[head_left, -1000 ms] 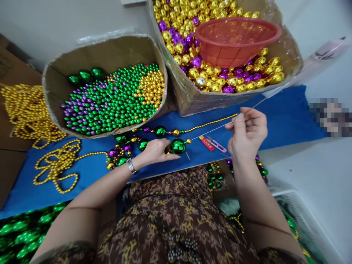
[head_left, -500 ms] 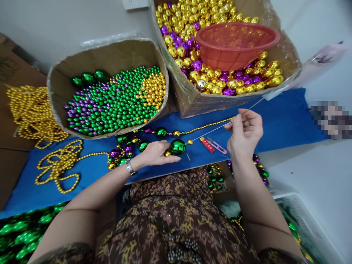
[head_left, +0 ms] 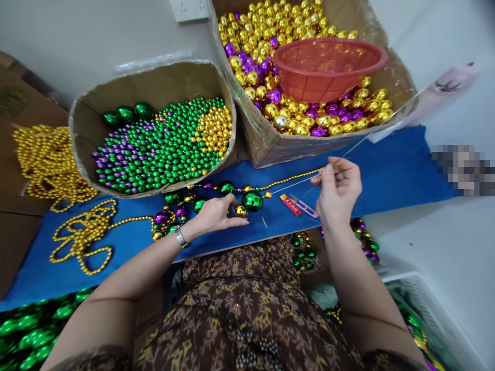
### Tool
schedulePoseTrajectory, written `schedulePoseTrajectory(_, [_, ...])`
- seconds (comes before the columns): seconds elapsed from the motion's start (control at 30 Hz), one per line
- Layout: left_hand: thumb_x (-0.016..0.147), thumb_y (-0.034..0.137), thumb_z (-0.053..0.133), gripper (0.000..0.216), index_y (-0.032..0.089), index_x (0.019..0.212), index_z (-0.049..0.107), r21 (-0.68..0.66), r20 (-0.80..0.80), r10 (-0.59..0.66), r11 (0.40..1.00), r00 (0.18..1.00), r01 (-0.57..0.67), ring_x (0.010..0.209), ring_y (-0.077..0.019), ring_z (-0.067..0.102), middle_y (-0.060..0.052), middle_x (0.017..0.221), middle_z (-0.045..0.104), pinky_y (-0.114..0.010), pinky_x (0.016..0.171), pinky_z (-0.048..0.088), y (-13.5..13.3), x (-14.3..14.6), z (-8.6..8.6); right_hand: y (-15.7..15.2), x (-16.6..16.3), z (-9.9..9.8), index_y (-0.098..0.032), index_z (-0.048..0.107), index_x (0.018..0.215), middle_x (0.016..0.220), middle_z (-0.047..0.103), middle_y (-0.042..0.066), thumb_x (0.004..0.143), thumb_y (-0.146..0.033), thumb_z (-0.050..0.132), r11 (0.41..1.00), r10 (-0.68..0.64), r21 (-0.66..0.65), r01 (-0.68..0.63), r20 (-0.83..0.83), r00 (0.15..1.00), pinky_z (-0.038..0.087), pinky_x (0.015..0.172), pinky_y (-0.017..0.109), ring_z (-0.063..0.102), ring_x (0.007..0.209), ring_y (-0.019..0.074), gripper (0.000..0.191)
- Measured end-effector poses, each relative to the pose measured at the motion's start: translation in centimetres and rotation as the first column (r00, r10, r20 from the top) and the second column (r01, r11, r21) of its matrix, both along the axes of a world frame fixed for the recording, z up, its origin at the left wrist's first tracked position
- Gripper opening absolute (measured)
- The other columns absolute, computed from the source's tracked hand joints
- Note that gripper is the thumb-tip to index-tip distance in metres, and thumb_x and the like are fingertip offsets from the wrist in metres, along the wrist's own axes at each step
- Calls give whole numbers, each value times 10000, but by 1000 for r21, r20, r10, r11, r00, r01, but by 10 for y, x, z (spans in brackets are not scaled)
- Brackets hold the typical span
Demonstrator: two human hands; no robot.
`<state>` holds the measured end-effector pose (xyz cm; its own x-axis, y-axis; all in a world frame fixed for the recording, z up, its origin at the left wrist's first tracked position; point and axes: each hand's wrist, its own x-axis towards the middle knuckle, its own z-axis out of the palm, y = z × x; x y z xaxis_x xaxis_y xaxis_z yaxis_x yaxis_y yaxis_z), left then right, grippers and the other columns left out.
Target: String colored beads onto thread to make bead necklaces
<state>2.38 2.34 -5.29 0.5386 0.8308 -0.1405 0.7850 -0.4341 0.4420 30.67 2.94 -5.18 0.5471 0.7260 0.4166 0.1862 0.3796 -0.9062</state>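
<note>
A strand of large green, gold and purple beads lies on the blue cloth, its big green bead at the right end beside a small gold bead. My left hand curls over the strand, thumb stretched out beside a gold bead; its other fingers are partly hidden. With thumb and fingers pinched, my right hand holds a white string running taut from the beads and up to the right. A thin gold bead chain reaches the same hand. Between my hands are pink thread snips and a red packet.
Behind stand a carton of small green, purple and gold beads and a larger carton of gold and purple ones, holding a red basket. Gold bead chains lie at left. A white crate stands low at right.
My left hand has shifted slightly left, uncovering more of the gold bead next to the big green one. My right hand keeps its pinch on the string. The view has tilted slightly.
</note>
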Motion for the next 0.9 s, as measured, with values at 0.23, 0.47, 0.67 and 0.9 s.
schedulePoseTrajectory(0.23, [844,641,518,497,172,949,642,53,-25,-83,995,996,84,822,-209,653,-104,1052,639,-288,695,463,-1,-3,-7,0,1,-2,-230,580,1009,753,564,-43,873,-387,623,1000,1,-8,-1,5,1000,511,507,220,567,537,75,212])
schedulePoseTrajectory(0.47, [751,715,578,689,182,1188,571,55,8,-71,996,997,70,831,-226,652,-100,1038,668,-311,724,477,-4,-8,-7,0,5,4,-236,586,986,736,556,-49,864,-383,641,1000,-9,28,10,-28,1000,514,513,218,562,530,71,199])
schedulePoseTrajectory(0.67, [912,540,478,420,171,1031,639,50,-49,-107,993,993,109,858,-225,659,-93,924,667,-311,752,480,-2,-16,-9,-1,9,1,-227,588,989,748,574,-42,859,-393,644,999,-31,18,32,-39,999,501,503,230,561,529,79,218])
schedulePoseTrajectory(0.9, [926,440,499,530,225,1402,413,10,109,-88,996,990,88,887,-193,661,-88,1133,650,-317,799,502,-4,-21,-9,1,14,1,-225,581,962,733,560,-55,844,-399,651,997,-74,3,74,-62,995,501,491,219,540,512,65,222])
